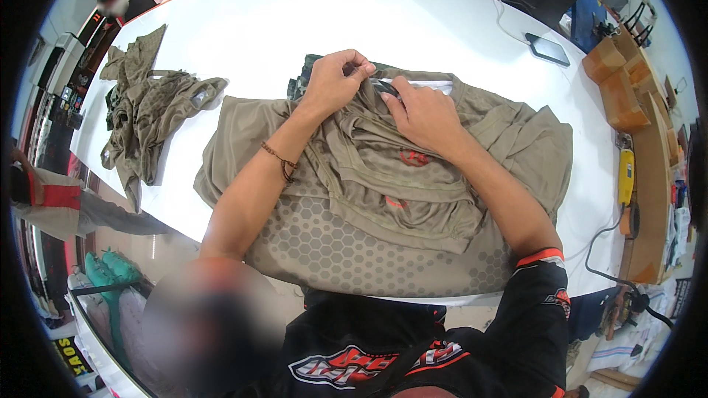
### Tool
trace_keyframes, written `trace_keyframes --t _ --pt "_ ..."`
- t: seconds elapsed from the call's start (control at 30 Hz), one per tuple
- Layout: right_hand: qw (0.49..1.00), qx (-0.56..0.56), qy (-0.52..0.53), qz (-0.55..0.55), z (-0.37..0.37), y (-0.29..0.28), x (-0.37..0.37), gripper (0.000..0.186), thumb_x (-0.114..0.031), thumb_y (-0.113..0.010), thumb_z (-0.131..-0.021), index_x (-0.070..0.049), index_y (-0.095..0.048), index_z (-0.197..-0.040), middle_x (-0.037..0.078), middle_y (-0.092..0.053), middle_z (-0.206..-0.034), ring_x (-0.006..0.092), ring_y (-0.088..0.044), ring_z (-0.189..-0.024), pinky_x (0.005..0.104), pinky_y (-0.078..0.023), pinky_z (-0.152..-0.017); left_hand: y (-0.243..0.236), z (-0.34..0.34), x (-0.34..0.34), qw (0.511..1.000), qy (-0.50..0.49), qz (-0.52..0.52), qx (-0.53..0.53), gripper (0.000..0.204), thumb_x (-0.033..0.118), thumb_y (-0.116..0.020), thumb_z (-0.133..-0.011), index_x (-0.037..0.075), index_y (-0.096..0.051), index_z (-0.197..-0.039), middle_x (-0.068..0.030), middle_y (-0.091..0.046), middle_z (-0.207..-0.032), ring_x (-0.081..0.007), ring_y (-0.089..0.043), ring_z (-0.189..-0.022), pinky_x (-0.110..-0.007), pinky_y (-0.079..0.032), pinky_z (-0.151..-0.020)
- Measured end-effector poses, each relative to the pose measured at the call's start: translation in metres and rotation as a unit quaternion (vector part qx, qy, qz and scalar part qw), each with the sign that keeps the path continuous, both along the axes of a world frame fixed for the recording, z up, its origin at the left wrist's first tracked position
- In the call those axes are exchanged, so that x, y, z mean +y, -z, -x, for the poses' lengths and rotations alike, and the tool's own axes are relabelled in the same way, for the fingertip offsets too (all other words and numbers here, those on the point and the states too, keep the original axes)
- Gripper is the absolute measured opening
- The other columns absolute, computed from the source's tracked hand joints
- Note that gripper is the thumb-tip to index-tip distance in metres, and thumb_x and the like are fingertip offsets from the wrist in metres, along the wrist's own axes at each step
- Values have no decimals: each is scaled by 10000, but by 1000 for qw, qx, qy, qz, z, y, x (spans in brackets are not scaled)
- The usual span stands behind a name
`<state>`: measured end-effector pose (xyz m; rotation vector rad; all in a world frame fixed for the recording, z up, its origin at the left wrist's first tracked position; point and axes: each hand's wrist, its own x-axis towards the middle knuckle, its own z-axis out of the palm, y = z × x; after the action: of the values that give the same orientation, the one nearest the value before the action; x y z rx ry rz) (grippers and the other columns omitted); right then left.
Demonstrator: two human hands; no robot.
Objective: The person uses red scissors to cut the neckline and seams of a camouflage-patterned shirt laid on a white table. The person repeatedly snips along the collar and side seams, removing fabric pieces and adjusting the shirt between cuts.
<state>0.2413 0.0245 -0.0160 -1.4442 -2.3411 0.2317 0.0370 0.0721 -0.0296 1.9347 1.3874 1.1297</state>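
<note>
An olive shirt (509,121) with a hexagon pattern and small red prints is spread and bunched before me, its collar at the far side. My left hand (335,82) is closed in a pinch at the fabric by the collar. Beside it, my right hand (428,112) is closed around a small dark tool (385,88) that looks like thread snips, its tip pointing toward the left hand; the fingers partly cover it. Dark camouflage cloth (298,87) shows from under the shirt beyond my left wrist.
On the white table (258,29), a crumpled olive garment (151,103) lies at the left and a phone (548,49) at the far right. Cardboard boxes (605,63) and a yellow tool (626,175) line the right edge. Another person (55,203) stands at the left.
</note>
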Motion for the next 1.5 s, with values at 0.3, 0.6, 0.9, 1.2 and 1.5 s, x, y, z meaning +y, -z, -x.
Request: trace_keyframes --t 0.3,0.6,0.9,1.2,1.5 --pt "967 251 27 41 -12 8 17 368 -340 -575 -1010 23 -636 -1002 194 -675 -720 332 -673 -661 435 -503 -633 3 0 1 995 50 -82 0 168 179 -775 -852 28 -774 -924 -135 -730 -859 -258 -696 -796 -357 -536 -738" --pt "953 289 30 88 -16 10 24 387 -358 -557 -1026 17 -651 -1006 152 -661 -697 251 -628 -626 403 -468 -618 -2 0 -6 994 44 -61 76 143 147 -792 -836 26 -764 -907 -147 -737 -927 -281 -703 -855 -375 -539 -775" --pt "997 81 5 -5 -5 8 5 350 -395 -516 -1038 -58 -574 -1113 173 -666 -701 394 -674 -672 518 -505 -606 -3 0 -3 999 29 21 6 149 138 -650 -979 -8 -646 -1005 -119 -697 -907 -208 -625 -837 -343 -496 -794" --pt "1000 22 3 -22 0 7 3 336 -390 -500 -1049 -56 -539 -1038 165 -675 -705 396 -682 -649 505 -526 -549 -6 -1 -4 998 67 10 17 191 181 -634 -1004 -10 -625 -1002 -108 -680 -919 -186 -608 -882 -340 -486 -843" --pt "997 22 -7 -77 3 16 5 276 -362 -487 -1063 -88 -520 -1069 153 -651 -656 385 -659 -621 508 -492 -530 -3 0 -4 997 76 21 18 172 168 -633 -1008 -4 -619 -1019 -90 -690 -997 -171 -608 -938 -336 -482 -892"
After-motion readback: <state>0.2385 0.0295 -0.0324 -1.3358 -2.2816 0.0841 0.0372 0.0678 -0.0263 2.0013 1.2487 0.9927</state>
